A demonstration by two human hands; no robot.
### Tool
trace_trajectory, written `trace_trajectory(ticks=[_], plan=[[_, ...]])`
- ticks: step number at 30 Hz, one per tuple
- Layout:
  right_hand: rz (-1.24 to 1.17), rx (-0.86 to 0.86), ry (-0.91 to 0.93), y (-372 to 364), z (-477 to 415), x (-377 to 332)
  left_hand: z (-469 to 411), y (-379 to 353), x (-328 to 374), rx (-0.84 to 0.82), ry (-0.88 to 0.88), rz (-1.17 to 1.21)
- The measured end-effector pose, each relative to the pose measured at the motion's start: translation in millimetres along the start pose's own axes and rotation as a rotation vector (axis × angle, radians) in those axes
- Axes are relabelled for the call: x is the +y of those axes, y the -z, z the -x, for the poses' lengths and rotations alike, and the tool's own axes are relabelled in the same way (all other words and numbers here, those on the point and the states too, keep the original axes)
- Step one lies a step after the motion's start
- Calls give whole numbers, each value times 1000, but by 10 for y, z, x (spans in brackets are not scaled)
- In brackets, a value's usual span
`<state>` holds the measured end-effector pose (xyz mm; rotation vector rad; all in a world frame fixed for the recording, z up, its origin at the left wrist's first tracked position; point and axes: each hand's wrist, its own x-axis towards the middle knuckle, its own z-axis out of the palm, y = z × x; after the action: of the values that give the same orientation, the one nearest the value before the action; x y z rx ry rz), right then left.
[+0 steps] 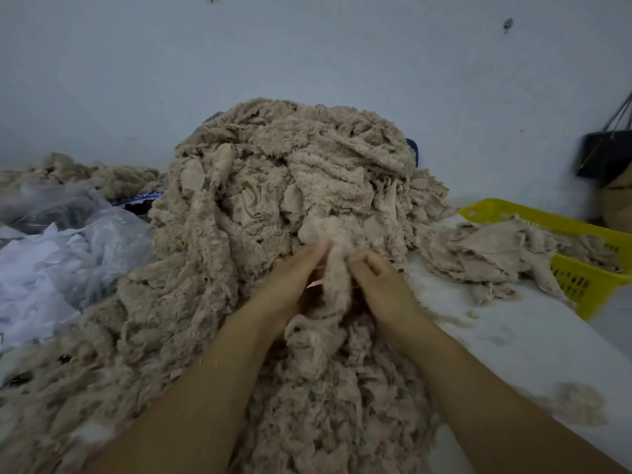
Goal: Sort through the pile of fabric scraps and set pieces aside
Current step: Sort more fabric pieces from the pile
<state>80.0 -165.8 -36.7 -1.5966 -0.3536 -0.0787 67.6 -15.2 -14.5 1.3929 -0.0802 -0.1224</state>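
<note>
Pile: tall heap of beige fleecy fabric scraps [273,186], filling the middle of the white table [513,336].
Bags: crumpled clear plastic [68,234], left of the pile.
Side heap: smaller beige scraps [478,251], draped over the yellow plastic basket [581,230].
Held scrap: pale fluffy strip [333,278], at the pile's front.
Left hand [290,278]: grips the strip's left edge.
Right hand [379,282]: fingers curled, pinching its right edge.
</note>
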Motion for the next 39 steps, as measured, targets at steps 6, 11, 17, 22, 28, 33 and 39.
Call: trace_trajectory(ticks=[6,11,17,22,28,33,39], plan=[[-505,383,-233,263,-168,31,33,22,-95,-115,111,-323],[-525,459,-248,288,-213,85,79,-4,-46,-222,101,-290],[-571,443,-229,305,-238,88,60,-3,-65,-239,75,-246],[-448,178,-235,149,-113,-17,-27,55,-7,-45,14,181],[219,-130,-18,-34,66,-98,-112,101,-11,207,-45,252],[488,-96,10,-61,19,3,-157,119,4,337,-110,318],[28,-19,-171,47,-12,-5,-140,139,39,377,-6,540]])
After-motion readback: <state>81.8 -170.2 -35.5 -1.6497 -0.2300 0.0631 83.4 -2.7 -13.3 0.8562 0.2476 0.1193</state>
